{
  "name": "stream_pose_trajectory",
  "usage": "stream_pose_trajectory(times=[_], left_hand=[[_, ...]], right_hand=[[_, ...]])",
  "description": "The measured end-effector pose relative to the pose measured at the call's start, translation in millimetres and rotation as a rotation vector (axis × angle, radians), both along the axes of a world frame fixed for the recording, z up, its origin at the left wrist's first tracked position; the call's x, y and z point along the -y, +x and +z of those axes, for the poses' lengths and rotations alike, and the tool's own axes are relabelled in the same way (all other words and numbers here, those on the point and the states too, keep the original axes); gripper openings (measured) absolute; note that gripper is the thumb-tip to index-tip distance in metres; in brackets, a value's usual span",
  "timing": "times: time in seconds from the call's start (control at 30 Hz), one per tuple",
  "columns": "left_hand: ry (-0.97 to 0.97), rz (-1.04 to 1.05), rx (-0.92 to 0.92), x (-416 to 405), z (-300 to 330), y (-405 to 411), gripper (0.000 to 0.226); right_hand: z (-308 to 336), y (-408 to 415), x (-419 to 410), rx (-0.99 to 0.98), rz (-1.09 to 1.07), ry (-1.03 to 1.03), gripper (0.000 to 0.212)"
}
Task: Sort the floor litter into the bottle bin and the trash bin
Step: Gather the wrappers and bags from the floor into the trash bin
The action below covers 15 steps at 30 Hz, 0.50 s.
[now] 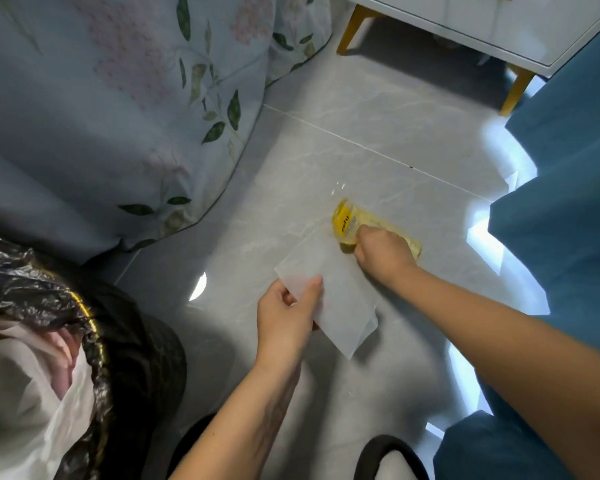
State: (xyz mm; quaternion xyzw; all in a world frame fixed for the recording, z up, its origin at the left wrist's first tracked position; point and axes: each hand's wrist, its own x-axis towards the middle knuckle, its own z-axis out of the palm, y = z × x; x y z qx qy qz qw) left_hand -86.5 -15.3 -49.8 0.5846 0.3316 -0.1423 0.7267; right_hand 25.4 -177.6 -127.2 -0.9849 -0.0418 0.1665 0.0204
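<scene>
A crumpled yellow plastic bottle point(347, 220) lies on the grey tiled floor, right of centre. My right hand point(383, 247) reaches down over it with fingers curled round its body. My left hand point(284, 313) pinches a flat white translucent bag point(336, 292) by its near corner, thumb on top; the bag hangs just left of the bottle. At the lower left stands a trash bin point(94, 327) lined with a black bag, holding white and pink litter.
A floral bedsheet point(118, 98) drapes to the floor at the upper left. A white cabinet on yellow legs point(354, 29) stands at the top right. Blue curtain fabric point(568, 202) fills the right side. A dark rounded object point(388, 455) sits at the bottom edge.
</scene>
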Motion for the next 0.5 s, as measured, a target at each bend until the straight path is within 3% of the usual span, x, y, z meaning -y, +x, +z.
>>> stream_pose_trajectory(times=[0.13,0.3,0.4,0.5], left_hand=[[-0.103,-0.099,0.064,-5,14,-3,0.013],[-0.134,-0.097,0.159,-17,28,-2,0.029],[-0.129,-0.149,0.188,-25,37,-7,0.022],[0.007,-0.199,0.245,-27,42,-15,0.011]], right_hand=[[32,-2,0,-0.027,-0.273,0.548,0.013],[94,-35,-1,-0.483,-0.622,1.503,0.019],[111,-61,2,-0.605,-0.616,1.685,0.022],[122,-81,4,-0.778,-0.539,1.644,0.057]])
